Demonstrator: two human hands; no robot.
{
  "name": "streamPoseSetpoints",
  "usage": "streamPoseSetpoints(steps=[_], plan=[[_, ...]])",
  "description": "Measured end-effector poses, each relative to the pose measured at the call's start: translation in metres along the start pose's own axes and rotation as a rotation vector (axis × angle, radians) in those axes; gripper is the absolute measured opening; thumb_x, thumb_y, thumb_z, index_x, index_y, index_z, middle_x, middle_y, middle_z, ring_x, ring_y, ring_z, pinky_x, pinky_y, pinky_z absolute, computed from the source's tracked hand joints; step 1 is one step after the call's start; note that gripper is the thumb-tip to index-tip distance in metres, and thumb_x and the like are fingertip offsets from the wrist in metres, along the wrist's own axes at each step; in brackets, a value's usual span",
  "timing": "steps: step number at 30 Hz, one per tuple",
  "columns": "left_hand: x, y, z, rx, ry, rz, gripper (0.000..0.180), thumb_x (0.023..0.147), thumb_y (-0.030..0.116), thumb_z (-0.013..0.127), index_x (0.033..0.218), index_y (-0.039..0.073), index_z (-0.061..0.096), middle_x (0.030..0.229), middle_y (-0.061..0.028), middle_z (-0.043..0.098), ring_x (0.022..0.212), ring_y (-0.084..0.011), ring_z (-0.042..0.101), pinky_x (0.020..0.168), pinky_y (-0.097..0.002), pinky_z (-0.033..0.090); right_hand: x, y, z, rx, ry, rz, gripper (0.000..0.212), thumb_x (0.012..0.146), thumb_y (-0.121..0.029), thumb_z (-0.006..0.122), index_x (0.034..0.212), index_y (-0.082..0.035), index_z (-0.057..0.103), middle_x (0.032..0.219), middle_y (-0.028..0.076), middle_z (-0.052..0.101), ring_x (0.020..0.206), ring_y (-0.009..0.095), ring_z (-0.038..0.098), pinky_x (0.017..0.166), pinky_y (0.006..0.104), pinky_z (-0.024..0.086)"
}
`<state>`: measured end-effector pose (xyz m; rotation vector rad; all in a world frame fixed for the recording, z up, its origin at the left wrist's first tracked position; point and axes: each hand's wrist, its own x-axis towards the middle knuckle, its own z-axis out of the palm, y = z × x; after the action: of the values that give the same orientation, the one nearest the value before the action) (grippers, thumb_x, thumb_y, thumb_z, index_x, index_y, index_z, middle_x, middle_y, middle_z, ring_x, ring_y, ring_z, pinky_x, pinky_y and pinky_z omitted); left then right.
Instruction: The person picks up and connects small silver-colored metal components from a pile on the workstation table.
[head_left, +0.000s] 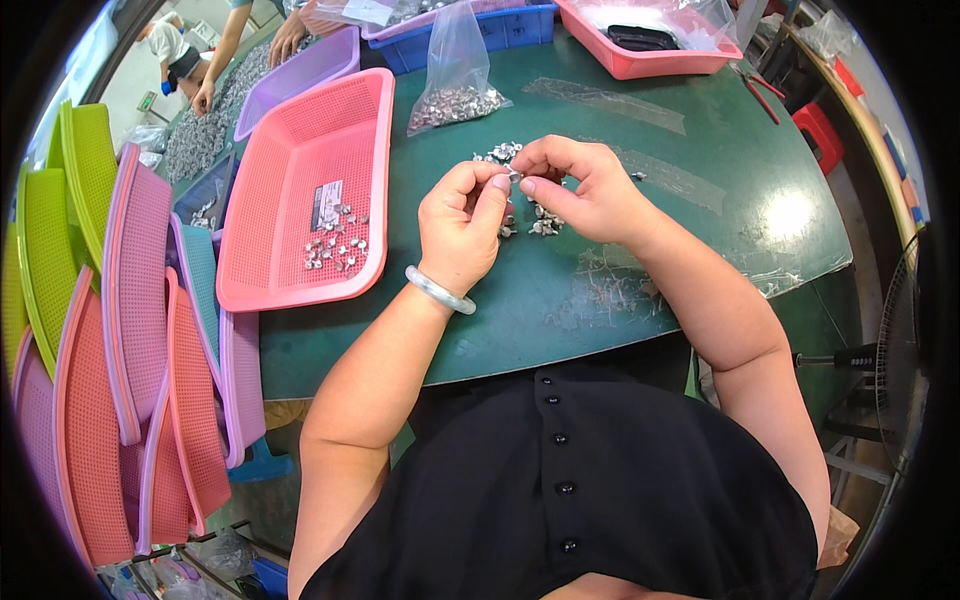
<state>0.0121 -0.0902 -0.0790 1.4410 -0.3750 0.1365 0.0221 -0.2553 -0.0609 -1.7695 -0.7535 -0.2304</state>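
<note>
Black buttoned cloth of the wearer's shirt point(600, 490) fills the near foreground, close against the curved edge of the dark green worktop point(500, 335). Beyond it, both bare hands meet over the worktop. The right hand point(580, 190) has thumb and forefinger nearly together on a small silvery metal piece point(514, 176), its other fingers loosely curled. The left hand point(462, 220), below a pale bangle point(440, 290), brings its thumb and forefinger almost closed against the piece's other side; whether it grips or only steadies, I cannot tell. Fingertips rather than palms are probably used because the piece is so tiny.

Just under and behind the fingers lies a loose scatter of similar metal pieces point(545, 222), presumably kept there for short reach. To the left, a pink perforated plastic basket point(290, 180) holds a few more pieces point(338, 250) at its near end beside a small printed label point(326, 205); its open top seems to suit dropping things in. Past the hands, a clear plastic bag point(455, 60) stands with more metal parts slumped at its bottom, their weight likely steadying it.

Farther out, stacked coloured baskets point(130, 300) lean together at far left, and a co-worker's hand point(203, 98) touches a grey heap point(197, 145).
</note>
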Motion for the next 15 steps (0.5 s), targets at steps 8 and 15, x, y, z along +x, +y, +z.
streamPoseSetpoints(steps=[8, 15], plan=[[0.0004, -0.0065, -0.0003, 0.141, 0.027, 0.171, 0.005, 0.082, 0.003, 0.057, 0.085, 0.0, 0.058, 0.073, -0.002, 0.055, 0.06, -0.0057, 0.051, 0.054, -0.0194, 0.042, 0.0001, 0.0005, 0.0008, 0.189, 0.002, 0.113, 0.013, 0.08, -0.004, 0.057, 0.092, 0.001, 0.058, 0.078, 0.001, 0.06, 0.071, 0.006, 0.053, 0.065, 0.021, 0.045], [0.0019, -0.0027, -0.0006, 0.347, 0.018, 0.368, 0.005, 0.078, -0.001, 0.058, 0.082, 0.0, 0.058, 0.07, -0.006, 0.054, 0.058, -0.012, 0.051, 0.053, -0.0231, 0.042, -0.0001, 0.0029, 0.0013, 0.331, -0.003, 0.155, 0.01, 0.079, -0.002, 0.056, 0.089, 0.001, 0.058, 0.079, 0.001, 0.059, 0.072, 0.005, 0.053, 0.066, 0.0204, 0.044]])
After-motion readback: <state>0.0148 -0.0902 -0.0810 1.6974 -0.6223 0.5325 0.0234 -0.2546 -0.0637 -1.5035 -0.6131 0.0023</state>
